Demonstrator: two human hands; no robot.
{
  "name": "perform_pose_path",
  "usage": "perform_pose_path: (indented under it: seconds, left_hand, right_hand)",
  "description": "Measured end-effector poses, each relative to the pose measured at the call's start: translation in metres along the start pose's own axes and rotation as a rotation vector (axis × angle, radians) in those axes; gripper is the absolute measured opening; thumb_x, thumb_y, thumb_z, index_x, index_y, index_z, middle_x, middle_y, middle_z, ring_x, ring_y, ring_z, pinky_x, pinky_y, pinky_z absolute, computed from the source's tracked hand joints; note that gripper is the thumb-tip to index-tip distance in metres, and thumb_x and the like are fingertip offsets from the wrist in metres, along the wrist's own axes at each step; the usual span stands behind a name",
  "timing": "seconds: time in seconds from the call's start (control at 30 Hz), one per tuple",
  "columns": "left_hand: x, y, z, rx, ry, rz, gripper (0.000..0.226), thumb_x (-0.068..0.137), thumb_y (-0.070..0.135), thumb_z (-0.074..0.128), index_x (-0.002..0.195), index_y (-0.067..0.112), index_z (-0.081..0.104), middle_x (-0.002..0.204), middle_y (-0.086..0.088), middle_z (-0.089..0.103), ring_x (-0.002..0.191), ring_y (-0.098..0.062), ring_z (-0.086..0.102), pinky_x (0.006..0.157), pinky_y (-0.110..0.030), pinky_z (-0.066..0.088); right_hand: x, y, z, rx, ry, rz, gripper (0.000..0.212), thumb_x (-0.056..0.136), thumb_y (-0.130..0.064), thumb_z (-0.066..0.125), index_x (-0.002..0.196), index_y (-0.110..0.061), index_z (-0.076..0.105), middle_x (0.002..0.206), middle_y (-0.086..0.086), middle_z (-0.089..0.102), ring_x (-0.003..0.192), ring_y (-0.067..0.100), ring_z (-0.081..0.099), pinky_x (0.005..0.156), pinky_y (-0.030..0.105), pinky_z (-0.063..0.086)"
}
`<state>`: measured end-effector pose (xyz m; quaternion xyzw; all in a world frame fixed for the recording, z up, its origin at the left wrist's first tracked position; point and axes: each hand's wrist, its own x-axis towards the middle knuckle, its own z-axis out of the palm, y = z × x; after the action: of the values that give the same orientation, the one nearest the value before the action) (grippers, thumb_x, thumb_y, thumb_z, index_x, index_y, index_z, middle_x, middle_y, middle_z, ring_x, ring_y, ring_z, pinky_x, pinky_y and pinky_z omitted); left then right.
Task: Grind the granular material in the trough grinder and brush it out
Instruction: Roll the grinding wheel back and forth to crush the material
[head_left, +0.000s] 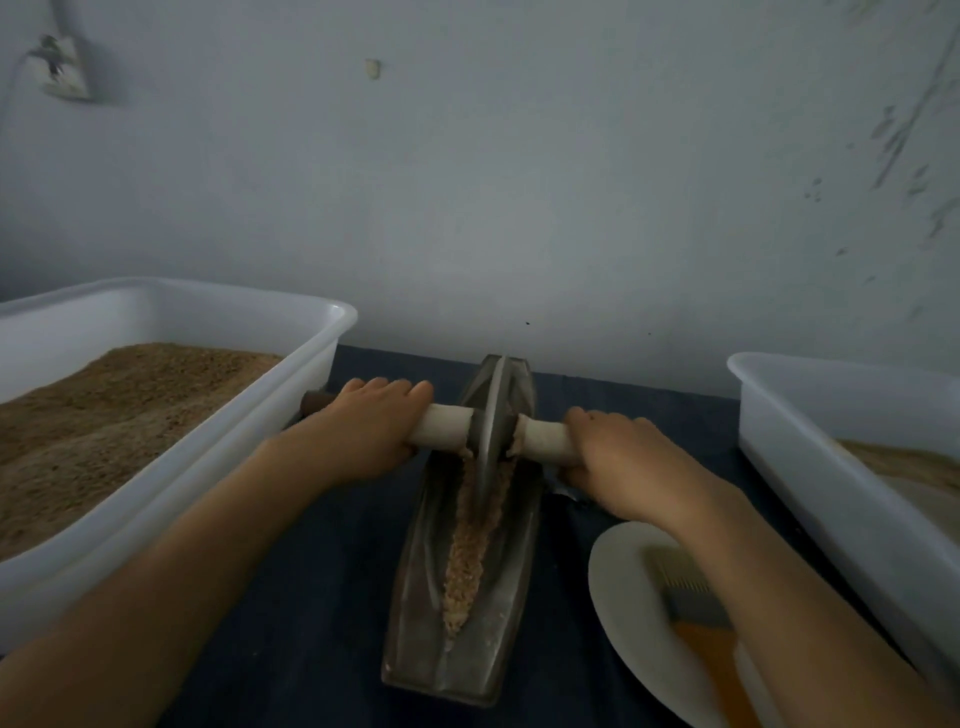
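I am in the grinding step. My left hand (371, 423) is wrapped over the left end of the wooden axle (441, 423), fingers curled round it, and my right hand (618, 457) grips the right end the same way. Between them the metal grinding wheel (488, 441) stands on edge in the trough grinder (415, 597), at the centre of the frame, toward its far end. The granular material (467, 561) lies as a tan strip along the groove, from the wheel down to the near tip, and looks coarse, so I judge the grinding well short of done.

The next move, as I read it, is to roll the wheel toward me along the strip, pressing evenly on both ends so it stays in the groove and does not push grain over the sides. Brushing comes later.

Counted: one trough, one wheel, one axle. Two white plastic tubs, the left tub (291, 364) at the left edge heaped with brown granules, the right tub (779, 431) at the right edge holding less. One white plate (623, 566) at lower right, with one brush (685, 592) lying on it, partly under my right forearm.
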<state>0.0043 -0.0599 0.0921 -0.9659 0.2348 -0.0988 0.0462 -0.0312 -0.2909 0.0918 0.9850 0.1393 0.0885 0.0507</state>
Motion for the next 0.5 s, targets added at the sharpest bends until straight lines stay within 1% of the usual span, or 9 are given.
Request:
perform_pose_path:
  seconds: [0.07, 0.13, 0.17, 0.23, 0.27, 0.33, 0.4, 0.47, 0.5]
  left_hand:
    - [-0.007, 0.002, -0.014, -0.055, -0.176, 0.018, 0.04, 0.09, 0.032, 0.056, 0.124, 0.021, 0.036, 0.125, 0.001, 0.05, 0.113, -0.016, 0.049, 0.099, -0.033, 0.037]
    - [-0.015, 0.003, -0.028, -0.122, -0.353, 0.027, 0.04, 0.09, 0.03, 0.058, 0.122, 0.022, 0.036, 0.122, 0.0, 0.051, 0.103, -0.013, 0.05, 0.091, -0.027, 0.039]
    - [-0.018, 0.003, -0.034, -0.144, -0.424, 0.038, 0.037, 0.09, 0.029, 0.058, 0.119, 0.024, 0.036, 0.117, 0.001, 0.052, 0.096, -0.011, 0.049, 0.085, -0.024, 0.039]
    - [-0.023, 0.002, -0.041, -0.168, -0.517, 0.063, 0.032, 0.09, 0.029, 0.059, 0.109, 0.03, 0.033, 0.099, 0.009, 0.048, 0.084, -0.005, 0.045, 0.074, -0.019, 0.035]
    - [-0.025, 0.002, -0.044, -0.176, -0.546, 0.067, 0.032, 0.09, 0.03, 0.058, 0.106, 0.032, 0.031, 0.093, 0.013, 0.045, 0.08, -0.003, 0.043, 0.07, -0.018, 0.034]
    - [-0.027, 0.001, -0.045, -0.199, -0.569, 0.069, 0.031, 0.091, 0.03, 0.058, 0.106, 0.033, 0.03, 0.093, 0.013, 0.043, 0.082, -0.003, 0.044, 0.072, -0.018, 0.033]
    - [-0.026, 0.0, -0.043, -0.234, -0.566, 0.06, 0.031, 0.091, 0.029, 0.058, 0.107, 0.032, 0.032, 0.097, 0.011, 0.045, 0.085, -0.005, 0.045, 0.074, -0.019, 0.034]
    - [-0.023, -0.001, -0.039, -0.256, -0.544, 0.048, 0.03, 0.091, 0.027, 0.058, 0.108, 0.03, 0.033, 0.101, 0.007, 0.048, 0.087, -0.007, 0.047, 0.073, -0.02, 0.036]
    - [-0.02, -0.001, -0.037, -0.254, -0.518, 0.041, 0.03, 0.091, 0.026, 0.057, 0.111, 0.027, 0.034, 0.106, 0.004, 0.05, 0.09, -0.009, 0.049, 0.076, -0.021, 0.037]
  right_hand:
    - [-0.007, -0.004, -0.012, 0.061, -0.144, -0.007, 0.024, 0.092, -0.031, 0.053, 0.108, -0.015, 0.044, 0.104, 0.002, 0.055, 0.084, 0.017, 0.049, 0.061, 0.027, 0.028]
    - [-0.014, -0.008, -0.026, 0.101, -0.278, -0.026, 0.029, 0.091, -0.033, 0.055, 0.111, -0.014, 0.046, 0.099, -0.001, 0.052, 0.082, 0.013, 0.046, 0.054, 0.021, 0.029]
    - [-0.018, -0.01, -0.032, 0.117, -0.34, -0.042, 0.03, 0.091, -0.035, 0.056, 0.111, -0.014, 0.047, 0.097, -0.002, 0.051, 0.082, 0.012, 0.046, 0.053, 0.018, 0.029]
    - [-0.025, -0.012, -0.043, 0.153, -0.446, -0.069, 0.03, 0.09, -0.036, 0.058, 0.109, -0.013, 0.053, 0.098, 0.0, 0.056, 0.082, 0.012, 0.05, 0.055, 0.017, 0.032]
    - [-0.028, -0.013, -0.046, 0.174, -0.482, -0.073, 0.03, 0.089, -0.037, 0.059, 0.108, -0.013, 0.055, 0.1, 0.001, 0.059, 0.083, 0.013, 0.053, 0.057, 0.018, 0.035]
    - [-0.031, -0.013, -0.05, 0.199, -0.512, -0.073, 0.029, 0.089, -0.037, 0.059, 0.107, -0.015, 0.055, 0.099, 0.0, 0.059, 0.085, 0.013, 0.055, 0.06, 0.02, 0.037]
    - [-0.029, -0.014, -0.048, 0.192, -0.49, -0.074, 0.026, 0.09, -0.036, 0.058, 0.105, -0.016, 0.051, 0.093, -0.002, 0.054, 0.081, 0.011, 0.051, 0.058, 0.019, 0.035]
    - [-0.023, -0.015, -0.043, 0.164, -0.44, -0.056, 0.028, 0.091, -0.034, 0.057, 0.109, -0.015, 0.049, 0.095, -0.001, 0.052, 0.083, 0.012, 0.049, 0.056, 0.017, 0.033]
    - [-0.02, -0.014, -0.039, 0.147, -0.4, -0.041, 0.03, 0.091, -0.034, 0.056, 0.111, -0.014, 0.048, 0.098, -0.001, 0.052, 0.085, 0.012, 0.049, 0.056, 0.019, 0.033]
